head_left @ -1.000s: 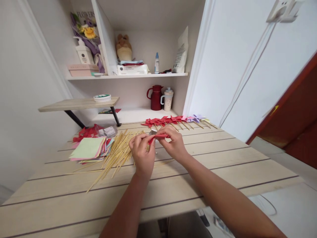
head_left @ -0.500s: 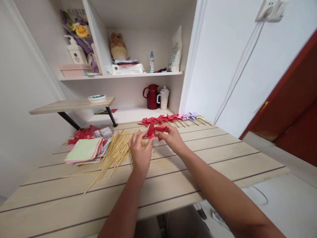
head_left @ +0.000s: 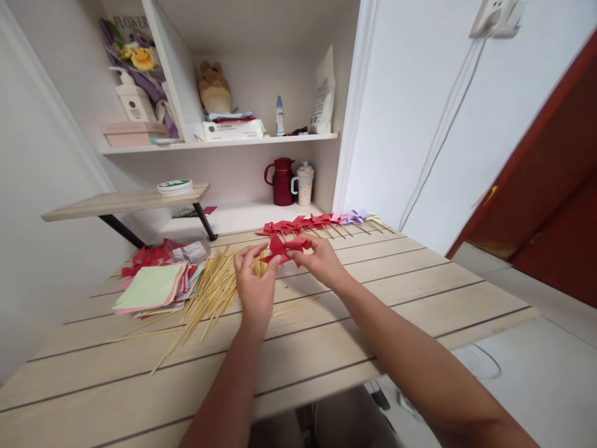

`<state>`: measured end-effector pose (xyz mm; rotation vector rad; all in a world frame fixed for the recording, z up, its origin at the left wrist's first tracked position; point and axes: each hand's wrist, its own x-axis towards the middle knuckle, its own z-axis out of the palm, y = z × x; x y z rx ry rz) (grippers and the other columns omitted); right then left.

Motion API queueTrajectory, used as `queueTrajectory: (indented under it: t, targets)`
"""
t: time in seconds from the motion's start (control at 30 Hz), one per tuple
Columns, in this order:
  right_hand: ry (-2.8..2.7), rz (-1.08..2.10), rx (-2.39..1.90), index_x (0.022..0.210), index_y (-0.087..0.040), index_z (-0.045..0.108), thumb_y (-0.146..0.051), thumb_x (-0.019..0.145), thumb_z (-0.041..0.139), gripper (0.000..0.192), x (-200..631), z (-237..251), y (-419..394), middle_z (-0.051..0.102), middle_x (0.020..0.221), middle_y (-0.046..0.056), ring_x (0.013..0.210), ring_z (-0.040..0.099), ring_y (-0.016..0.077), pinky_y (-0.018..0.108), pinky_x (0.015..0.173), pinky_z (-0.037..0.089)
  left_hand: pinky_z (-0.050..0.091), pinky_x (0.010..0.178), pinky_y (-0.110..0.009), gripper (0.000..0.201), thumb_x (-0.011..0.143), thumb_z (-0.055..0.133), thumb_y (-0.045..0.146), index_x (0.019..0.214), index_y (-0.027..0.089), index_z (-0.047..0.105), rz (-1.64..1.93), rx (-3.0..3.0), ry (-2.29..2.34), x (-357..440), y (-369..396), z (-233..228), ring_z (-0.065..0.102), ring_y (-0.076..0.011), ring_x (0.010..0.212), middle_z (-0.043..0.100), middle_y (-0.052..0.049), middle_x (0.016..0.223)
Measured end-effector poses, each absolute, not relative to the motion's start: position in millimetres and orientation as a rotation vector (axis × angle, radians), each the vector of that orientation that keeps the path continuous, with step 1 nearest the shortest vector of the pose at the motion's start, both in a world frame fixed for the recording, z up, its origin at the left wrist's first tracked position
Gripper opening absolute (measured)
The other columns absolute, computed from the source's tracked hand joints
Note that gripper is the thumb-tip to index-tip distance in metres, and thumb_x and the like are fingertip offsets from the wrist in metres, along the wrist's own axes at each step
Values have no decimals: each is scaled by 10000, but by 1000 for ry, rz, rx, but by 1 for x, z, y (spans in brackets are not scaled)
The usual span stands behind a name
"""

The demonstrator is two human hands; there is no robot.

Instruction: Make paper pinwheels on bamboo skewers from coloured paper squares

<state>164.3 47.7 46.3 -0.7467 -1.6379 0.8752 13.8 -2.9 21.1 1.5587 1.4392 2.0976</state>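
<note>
A red paper pinwheel (head_left: pixel 280 246) with pointed, folded blades is held over the table between my two hands. My right hand (head_left: pixel 319 260) pinches it from the right, thumb near its middle. My left hand (head_left: pixel 255 274) has thumb and fingertips at its lower left blade, the fingers curved round it. Left of my left hand lies a loose heap of thin wooden sticks (head_left: pixel 212 292). Beyond my hands, a row of red pinwheels (head_left: pixel 298 224) lies on the table, some on sticks, with a lilac pinwheel (head_left: pixel 355 216) at its right end.
A stack of coloured paper squares (head_left: pixel 152 287) sits at the left, beside red paper pieces (head_left: pixel 149 256) and a clear plastic packet (head_left: pixel 191 251). Behind stand a small raised shelf (head_left: pixel 125 202), a dark red jug (head_left: pixel 282 182) and a speckled cup (head_left: pixel 305 185).
The pinwheel's blades appear more spread out. My left hand's fingers have opened slightly and shifted on the paper. The whole view has moved a little, so things sit further left.
</note>
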Motion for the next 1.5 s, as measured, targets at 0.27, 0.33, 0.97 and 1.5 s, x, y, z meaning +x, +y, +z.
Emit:
queueTrajectory:
  t: [0.27, 0.33, 0.97, 1.5]
  targets:
    - [-1794, 782, -701, 806, -199, 731, -279, 793, 708, 84, 162, 47, 42, 655, 737, -7, 729, 569, 167, 299, 697, 433, 535, 895, -340, 133, 831, 758, 312, 916, 210, 749, 2093, 1592, 1481, 15, -4, 22, 648, -211, 1031, 665, -70, 1039]
    - [-1794, 753, -702, 792, -201, 720, -269, 793, 704, 70, 162, 47, 42, 654, 736, -10, 734, 574, 168, 297, 703, 431, 538, 881, -349, 106, 828, 760, 295, 894, 214, 744, 2121, 1641, 1497, 15, -4, 22, 660, -210, 989, 681, -60, 1000]
    - [-1781, 753, -605, 784, -221, 733, -335, 853, 733, 133, 162, 54, 33, 665, 717, 10, 686, 594, 180, 314, 632, 480, 504, 863, -376, 58, 871, 733, 276, 845, 229, 709, 2276, 1822, 1523, 18, -9, 24, 671, -209, 931, 708, -38, 936]
    - [-1824, -88, -461, 846, -293, 757, -383, 964, 625, 199, 168, 48, 38, 788, 858, 41, 928, 697, 263, 464, 940, 467, 514, 890, -382, 69, 929, 678, 289, 953, 249, 729, 2281, 2099, 1408, 18, -18, 31, 673, -201, 913, 716, -43, 938]
